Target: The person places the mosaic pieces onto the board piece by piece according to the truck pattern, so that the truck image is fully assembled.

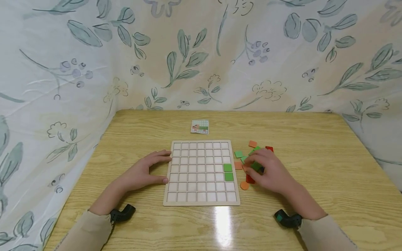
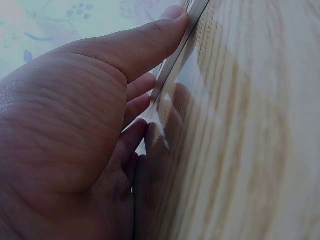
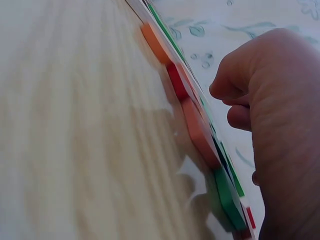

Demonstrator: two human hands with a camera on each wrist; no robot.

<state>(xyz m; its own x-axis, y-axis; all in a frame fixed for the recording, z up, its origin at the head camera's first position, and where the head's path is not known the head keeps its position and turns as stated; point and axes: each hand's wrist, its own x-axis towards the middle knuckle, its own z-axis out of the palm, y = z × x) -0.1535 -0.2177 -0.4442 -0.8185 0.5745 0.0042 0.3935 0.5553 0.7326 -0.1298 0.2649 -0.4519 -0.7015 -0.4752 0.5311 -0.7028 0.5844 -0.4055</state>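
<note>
A square wooden grid board [image 1: 192, 177] lies flat on the table. Two green square tiles [image 1: 228, 168] sit one below the other in its rightmost column. My left hand [image 1: 142, 174] rests at the board's left edge, thumb and fingers spread, fingertips right at the rim. Over a loose heap of tiles, just right of the board, is my right hand [image 1: 267, 170] with bent fingers. In the right wrist view its fingertips are above the tiles and nothing shows between them. Around it lie a light green tile [image 1: 238, 154], a red tile [image 1: 250, 179] and an orange round piece [image 1: 244, 185].
Behind the board lies a small card [image 1: 200, 127] printed with a coloured grid. An orange tile [image 1: 252, 143] lies at the far side of the heap. The wooden table [image 1: 326, 167] meets a leaf-patterned cloth [image 1: 238, 69] at the back and left.
</note>
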